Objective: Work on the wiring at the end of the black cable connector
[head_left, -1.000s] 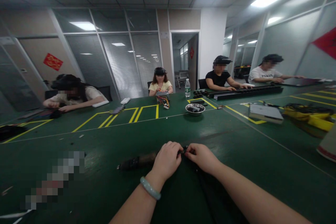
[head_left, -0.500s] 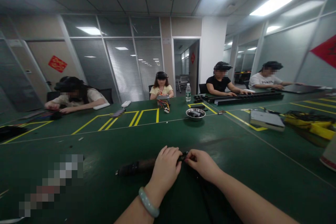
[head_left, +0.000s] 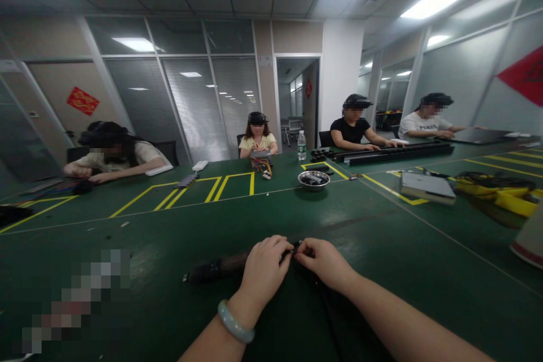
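Observation:
A dark electric screwdriver (head_left: 214, 268) lies on the green table with its metal tip pointing left. My left hand (head_left: 265, 271), a pale green bangle at its wrist, is closed over the screwdriver's right end. My right hand (head_left: 324, 263) pinches close against the left fingertips at a small dark piece, mostly hidden by the fingers. It looks like the end of a black cable (head_left: 324, 305) that trails under my right wrist toward the bottom edge. Whether the piece is joined to the screwdriver cannot be seen.
Farther off, a metal bowl (head_left: 314, 180) holds dark parts, near a water bottle (head_left: 301, 146). A silver box (head_left: 427, 186) and yellow-black bundle (head_left: 507, 192) are at right. Several people sit across the table (head_left: 178, 317), one by long black rails (head_left: 394, 153).
The view has shifted slightly. My right fingertips have come a little closer to my left hand; both hands keep their hold.

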The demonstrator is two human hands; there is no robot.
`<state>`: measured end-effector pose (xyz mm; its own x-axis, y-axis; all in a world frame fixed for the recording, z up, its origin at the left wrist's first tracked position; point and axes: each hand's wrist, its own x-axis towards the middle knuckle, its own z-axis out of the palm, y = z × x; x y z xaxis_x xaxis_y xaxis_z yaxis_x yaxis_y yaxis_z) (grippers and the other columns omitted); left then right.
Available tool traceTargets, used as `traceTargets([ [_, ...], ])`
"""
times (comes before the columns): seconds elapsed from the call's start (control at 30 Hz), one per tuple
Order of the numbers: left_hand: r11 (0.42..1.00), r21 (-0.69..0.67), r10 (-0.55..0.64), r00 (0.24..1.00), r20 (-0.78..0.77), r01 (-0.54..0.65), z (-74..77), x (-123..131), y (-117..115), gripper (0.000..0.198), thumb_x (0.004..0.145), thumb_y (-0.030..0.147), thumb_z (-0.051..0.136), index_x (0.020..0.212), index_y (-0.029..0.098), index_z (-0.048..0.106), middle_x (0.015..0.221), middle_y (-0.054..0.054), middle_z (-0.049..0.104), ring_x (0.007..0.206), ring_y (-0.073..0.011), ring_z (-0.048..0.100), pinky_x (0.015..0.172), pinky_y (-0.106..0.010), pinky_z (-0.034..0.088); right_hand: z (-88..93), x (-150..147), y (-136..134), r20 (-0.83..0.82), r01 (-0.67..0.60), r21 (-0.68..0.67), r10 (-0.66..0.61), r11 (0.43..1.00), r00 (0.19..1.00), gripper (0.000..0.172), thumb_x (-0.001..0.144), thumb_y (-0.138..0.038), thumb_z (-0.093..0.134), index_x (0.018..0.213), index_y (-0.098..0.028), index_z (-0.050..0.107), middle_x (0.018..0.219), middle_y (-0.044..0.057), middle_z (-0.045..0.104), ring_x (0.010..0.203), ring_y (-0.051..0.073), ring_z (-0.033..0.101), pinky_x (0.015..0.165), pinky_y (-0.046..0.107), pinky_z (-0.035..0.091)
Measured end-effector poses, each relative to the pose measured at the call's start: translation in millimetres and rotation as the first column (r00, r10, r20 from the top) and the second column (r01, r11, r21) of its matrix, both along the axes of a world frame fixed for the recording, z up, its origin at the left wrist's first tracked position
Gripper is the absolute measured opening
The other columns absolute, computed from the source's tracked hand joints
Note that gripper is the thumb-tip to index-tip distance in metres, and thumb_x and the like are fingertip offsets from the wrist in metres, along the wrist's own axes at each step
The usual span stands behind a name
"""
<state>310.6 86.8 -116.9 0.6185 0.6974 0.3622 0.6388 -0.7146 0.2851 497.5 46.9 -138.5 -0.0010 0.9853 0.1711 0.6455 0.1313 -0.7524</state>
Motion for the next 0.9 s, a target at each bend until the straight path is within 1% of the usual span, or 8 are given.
traceTargets([
  [0.2, 1.0, 0.002, 0.012, 1.0, 0.015, -0.012, -0.2, 1.8, 1.0, 0.021, 0.088, 0.021, 0.057, 0.107, 0.027, 0.061, 0.112, 0.0, 0.061, 0.104, -0.0194, 0.056, 0.09, -0.035, 0.042, -0.3, -0.1, 0.6, 0.033, 0.085, 0.036, -0.086, 0.996, 0.996, 0.011, 0.084, -0.025, 0.058, 0.078, -0.018, 0.064, 0.075, 0.0, 0.067, 0.068, 0.014, 0.059, 0.06, 0.022, 0.038],
  [0.33, 1.0, 0.01, 0.005, 1.0, 0.008, -0.005, 0.5, 2.1, 1.4, 0.017, 0.087, 0.019, 0.057, 0.1, 0.027, 0.063, 0.113, 0.001, 0.061, 0.105, -0.0193, 0.055, 0.091, -0.035, 0.041, 1.5, -2.1, -0.2, 0.029, 0.044, 0.023, -0.045, 0.999, 0.999, 0.01, 0.084, -0.025, 0.058, 0.08, -0.019, 0.065, 0.076, 0.0, 0.068, 0.069, 0.014, 0.059, 0.061, 0.022, 0.038],
  [0.4, 1.0, 0.01, 0.004, 1.0, 0.004, -0.004, 0.6, 1.9, 1.3, 0.017, 0.087, 0.019, 0.057, 0.1, 0.027, 0.063, 0.113, 0.001, 0.061, 0.105, -0.0193, 0.055, 0.09, -0.035, 0.041, 2.5, -2.9, -1.0, 0.014, 0.024, 0.013, -0.024, 1.0, 1.0, 0.01, 0.084, -0.024, 0.058, 0.081, -0.019, 0.065, 0.077, 0.0, 0.068, 0.069, 0.014, 0.06, 0.061, 0.021, 0.038],
  [0.53, 1.0, 0.015, -0.004, 1.0, -0.01, 0.004, 1.0, 2.3, 0.2, 0.024, 0.088, 0.02, 0.056, 0.111, 0.028, 0.06, 0.112, 0.001, 0.06, 0.102, -0.0186, 0.055, 0.088, -0.033, 0.041, 3.9, -3.1, -1.5, 0.007, 0.034, 0.015, -0.034, 0.999, 0.999, 0.01, 0.084, -0.024, 0.058, 0.08, -0.018, 0.065, 0.075, 0.0, 0.067, 0.067, 0.014, 0.059, 0.06, 0.022, 0.038],
  [0.67, 0.999, 0.037, -0.01, 0.996, -0.085, 0.013, 2.8, 3.6, -1.1, 0.029, 0.089, 0.02, 0.054, 0.117, 0.027, 0.057, 0.114, -0.001, 0.057, 0.103, -0.0193, 0.055, 0.088, -0.033, 0.041, 4.3, -2.4, -1.2, -0.002, 0.058, 0.021, -0.058, 0.998, 0.998, 0.009, 0.083, -0.024, 0.058, 0.078, -0.018, 0.063, 0.072, 0.0, 0.065, 0.065, 0.013, 0.057, 0.058, 0.021, 0.037],
  [0.77, 0.999, 0.038, -0.011, 0.995, -0.099, 0.015, 4.8, 4.2, -2.1, 0.026, 0.09, 0.019, 0.051, 0.114, 0.026, 0.058, 0.113, -0.002, 0.057, 0.102, -0.0199, 0.054, 0.087, -0.034, 0.042, 4.0, -2.3, -1.7, -0.026, 0.052, -0.001, -0.052, 0.999, 0.998, 0.007, 0.081, -0.023, 0.058, 0.079, -0.018, 0.062, 0.072, 0.0, 0.065, 0.065, 0.013, 0.057, 0.058, 0.021, 0.038],
  [0.9, 0.999, 0.024, -0.021, 0.996, -0.081, 0.023, 7.0, 4.0, -3.4, 0.02, 0.089, 0.017, 0.051, 0.105, 0.025, 0.059, 0.108, -0.001, 0.058, 0.098, -0.0195, 0.055, 0.084, -0.034, 0.042, 2.5, -2.9, -2.8, -0.048, 0.044, -0.014, -0.045, 0.999, 0.998, 0.006, 0.08, -0.022, 0.058, 0.079, -0.018, 0.062, 0.07, -0.001, 0.064, 0.065, 0.013, 0.056, 0.058, 0.02, 0.039],
])
